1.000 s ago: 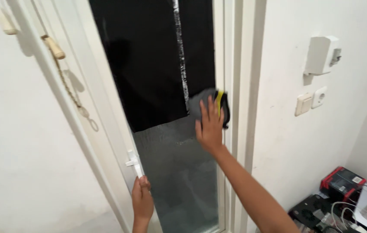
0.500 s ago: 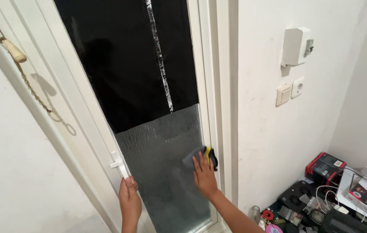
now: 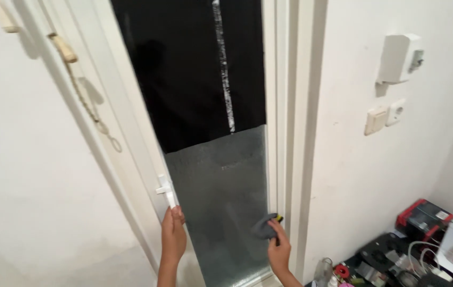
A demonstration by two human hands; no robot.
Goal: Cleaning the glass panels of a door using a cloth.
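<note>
Cloth (image 3: 264,227) pressed to glass (image 3: 221,212) by right hand (image 3: 279,250).

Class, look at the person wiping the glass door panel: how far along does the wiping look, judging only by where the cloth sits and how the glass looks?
Done: cannot be told; the frosted glass shows no clear wiped-versus-unwiped difference. In hand: the right hand presses a grey cloth low on the panel's right edge, while the left hand rests at the door edge just under the white handle. Left: the strip below the cloth.
</note>
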